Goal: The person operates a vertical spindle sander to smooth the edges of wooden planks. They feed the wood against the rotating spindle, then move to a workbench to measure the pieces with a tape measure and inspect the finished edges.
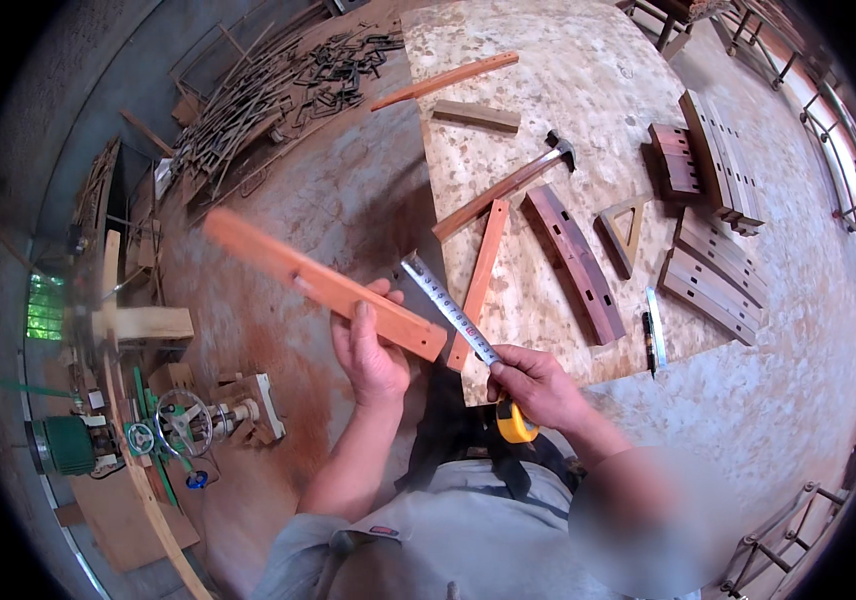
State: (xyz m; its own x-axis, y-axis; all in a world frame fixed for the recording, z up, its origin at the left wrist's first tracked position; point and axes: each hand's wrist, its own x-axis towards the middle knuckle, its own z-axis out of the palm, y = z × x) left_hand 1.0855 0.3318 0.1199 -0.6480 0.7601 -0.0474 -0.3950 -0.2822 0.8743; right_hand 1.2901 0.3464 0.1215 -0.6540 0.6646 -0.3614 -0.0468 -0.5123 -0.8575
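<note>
My left hand (376, 350) grips a reddish wooden strip (338, 292) near its lower right end; the far end is smeared by motion. In my right hand (540, 385) is a tape measure (517, 422) with a yellow case, and my fingers pinch its drawn-out metal blade (445, 306). The blade's tip points up and left, just right of the strip and seemingly apart from it. Close to my right hand, another reddish strip (481, 285) lies on the worktable (598, 110). Beyond it lie a claw hammer (508, 187) and a dark slotted wooden piece (578, 265).
A triangular try square (624, 236), a pen (649, 342) and stacked slotted boards (713, 160) lie on the table's right side. Two wooden bars lie toward its far edge. A green machine with a handwheel (185, 422) stands left. Metal clamps (318, 75) are heaped at the far left.
</note>
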